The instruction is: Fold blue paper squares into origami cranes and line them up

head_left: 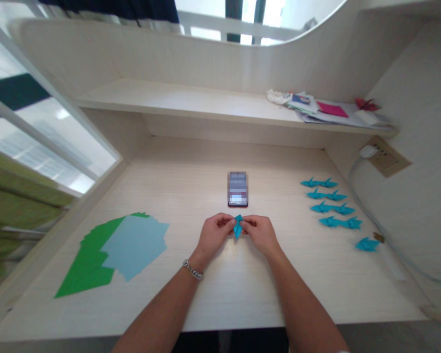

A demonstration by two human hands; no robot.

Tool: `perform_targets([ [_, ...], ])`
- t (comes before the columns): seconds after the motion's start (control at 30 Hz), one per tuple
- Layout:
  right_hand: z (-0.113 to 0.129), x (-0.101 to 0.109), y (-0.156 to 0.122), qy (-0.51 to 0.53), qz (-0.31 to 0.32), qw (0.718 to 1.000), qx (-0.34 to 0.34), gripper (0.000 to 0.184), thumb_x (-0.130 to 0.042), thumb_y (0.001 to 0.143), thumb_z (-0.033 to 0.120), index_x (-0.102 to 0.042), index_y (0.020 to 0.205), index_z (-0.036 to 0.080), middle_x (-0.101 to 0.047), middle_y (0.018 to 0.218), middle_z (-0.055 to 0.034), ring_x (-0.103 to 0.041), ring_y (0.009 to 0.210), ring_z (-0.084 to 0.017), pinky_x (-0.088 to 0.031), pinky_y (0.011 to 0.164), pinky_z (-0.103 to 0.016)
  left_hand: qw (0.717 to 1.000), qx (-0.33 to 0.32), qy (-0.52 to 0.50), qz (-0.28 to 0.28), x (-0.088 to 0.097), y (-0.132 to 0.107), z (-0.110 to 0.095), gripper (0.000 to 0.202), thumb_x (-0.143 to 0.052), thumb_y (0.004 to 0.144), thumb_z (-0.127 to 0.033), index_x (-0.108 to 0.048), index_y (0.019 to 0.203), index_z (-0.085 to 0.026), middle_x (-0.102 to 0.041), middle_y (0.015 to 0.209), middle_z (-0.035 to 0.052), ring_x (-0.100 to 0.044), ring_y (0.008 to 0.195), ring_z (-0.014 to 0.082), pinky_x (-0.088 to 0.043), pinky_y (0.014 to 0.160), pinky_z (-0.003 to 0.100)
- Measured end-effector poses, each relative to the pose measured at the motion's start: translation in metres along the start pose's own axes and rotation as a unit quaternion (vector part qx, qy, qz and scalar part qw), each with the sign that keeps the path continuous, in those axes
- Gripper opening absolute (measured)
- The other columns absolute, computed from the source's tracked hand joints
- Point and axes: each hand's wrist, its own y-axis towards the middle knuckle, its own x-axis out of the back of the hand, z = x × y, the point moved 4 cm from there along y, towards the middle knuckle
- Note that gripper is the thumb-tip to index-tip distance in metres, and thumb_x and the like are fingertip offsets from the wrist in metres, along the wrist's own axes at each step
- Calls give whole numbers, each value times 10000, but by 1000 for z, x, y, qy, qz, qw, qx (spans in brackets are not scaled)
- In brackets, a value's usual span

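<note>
A small folded piece of teal paper (238, 226) is pinched between both hands just above the desk (191, 196). My left hand (215, 234), with a metal bracelet at the wrist, grips its left side with closed fingers. My right hand (260, 234) grips its right side the same way. A phone (237, 189) lies flat on the desk just beyond the hands. Several finished teal paper cranes (329, 203) lie in rows at the right of the desk.
A stack of light blue and green paper sheets (113, 250) lies at the left. A shelf (206, 100) above the desk holds papers and a red folded shape (367, 104) at its right end. A wall socket with a white cable (367, 152) is on the right.
</note>
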Motion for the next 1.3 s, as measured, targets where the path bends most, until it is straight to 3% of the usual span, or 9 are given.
perform_targets([
  [0.33, -1, -2, 1, 19, 2, 1000, -12, 265, -612, 757, 348, -745, 883, 156, -662, 604, -29, -572, 536, -141, -465, 541, -249, 1000, -17, 17, 2, -4, -3, -3, 281, -639, 765, -399, -622, 849, -131, -678, 749, 59, -647, 647, 159, -531, 608, 272],
  [0.8, -1, -3, 0, 15, 46, 999, -15, 276, -588, 779, 358, -744, 890, 159, -640, 582, -19, -547, 523, -134, -446, 539, -248, 1000, 12, 20, 12, -4, -1, 0, 256, -708, 695, -340, -643, 822, -127, -669, 690, 45, -603, 590, 135, -464, 538, 227],
  [1.0, 9, 5, -1, -14, -46, 998, 29, 264, -675, 684, 294, -734, 904, 159, -718, 839, -71, -627, 726, -185, -492, 684, -294, 998, 41, 3, 39, -9, -3, 3, 252, -720, 675, -343, -655, 767, -118, -636, 623, 27, -549, 526, 105, -425, 500, 210],
  [1.1, 9, 7, 0, -15, -66, 997, 22, 222, -686, 667, 284, -736, 836, 148, -721, 787, -72, -633, 710, -191, -493, 687, -303, 996, 50, -2, 69, -12, -4, 4, 265, -710, 681, -366, -660, 762, -118, -622, 615, 24, -530, 514, 101, -412, 492, 212],
  [1.3, 4, 5, 2, 17, -48, 999, 9, 186, -692, 658, 297, -735, 764, 150, -717, 731, -64, -624, 652, -184, -486, 639, -296, 994, 43, 19, 103, -12, -6, -2, 284, -681, 702, -396, -686, 773, -121, -606, 600, 22, -510, 506, 106, -395, 491, 223],
])
